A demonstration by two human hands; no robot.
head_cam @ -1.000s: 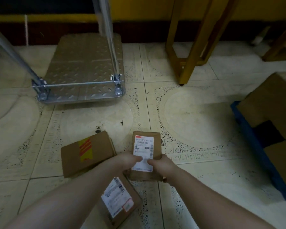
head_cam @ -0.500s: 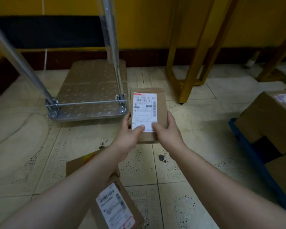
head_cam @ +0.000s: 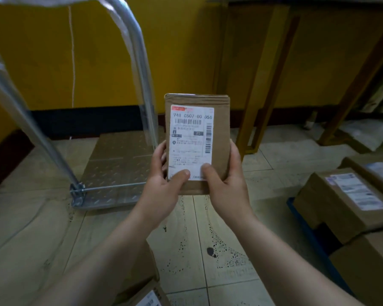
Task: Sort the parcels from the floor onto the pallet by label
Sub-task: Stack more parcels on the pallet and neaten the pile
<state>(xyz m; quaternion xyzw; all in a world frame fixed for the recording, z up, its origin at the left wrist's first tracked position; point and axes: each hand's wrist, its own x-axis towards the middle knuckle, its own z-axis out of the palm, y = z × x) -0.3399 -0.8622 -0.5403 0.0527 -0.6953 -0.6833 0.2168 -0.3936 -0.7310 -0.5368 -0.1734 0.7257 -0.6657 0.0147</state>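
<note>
A small brown cardboard parcel with a white printed label is held up in front of me, label facing the camera. My left hand grips its lower left side, thumb on the label's bottom edge. My right hand grips the lower right side, thumb on the front. At the right edge, several labelled cardboard boxes sit on a blue pallet. Another labelled parcel lies on the floor at the bottom, partly hidden by my left forearm.
A metal platform trolley with a tall tubular handle stands on the tiled floor at the left. Yellow wooden frame legs rise at the back right before a yellow wall.
Both hands lifted the parcel from the floor to chest height and brought it nearer the camera. My view tilted up, so the floor parcels dropped toward the bottom edge.
</note>
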